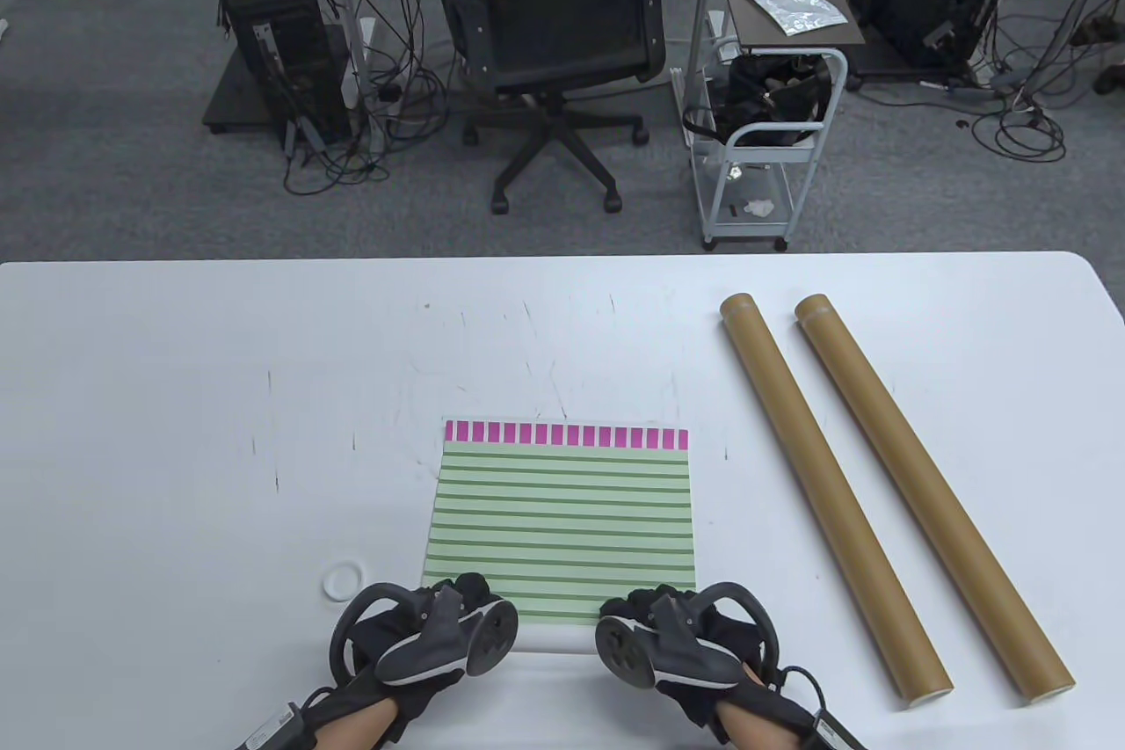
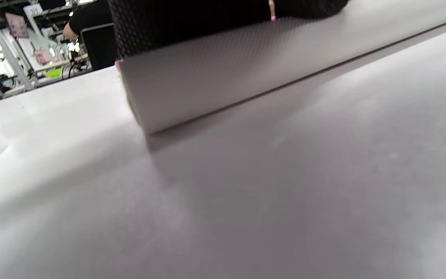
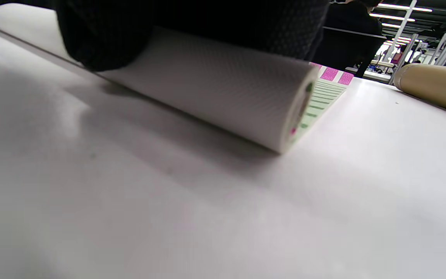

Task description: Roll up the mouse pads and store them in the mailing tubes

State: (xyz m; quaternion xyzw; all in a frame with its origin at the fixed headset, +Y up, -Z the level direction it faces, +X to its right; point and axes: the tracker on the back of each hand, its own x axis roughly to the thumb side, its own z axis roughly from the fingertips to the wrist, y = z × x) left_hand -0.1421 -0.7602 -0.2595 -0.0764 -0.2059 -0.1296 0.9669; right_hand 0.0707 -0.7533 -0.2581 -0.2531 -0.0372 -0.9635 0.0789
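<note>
Green-striped mouse pad (image 1: 562, 513), near edge rolled under both hands' fingers (image 1: 470, 587).

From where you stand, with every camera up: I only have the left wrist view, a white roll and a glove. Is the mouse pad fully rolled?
Observer: No. In the table view most of the mouse pad lies flat, striped side up, beyond the hands.
Operator: Is my other hand on it?
Observer: Yes, the right hand rests on the roll's right end, the left hand on its left end.
Operator: Where are the tubes?
Observer: Two mailing tubes lie right of the pad, apart from it.
</note>
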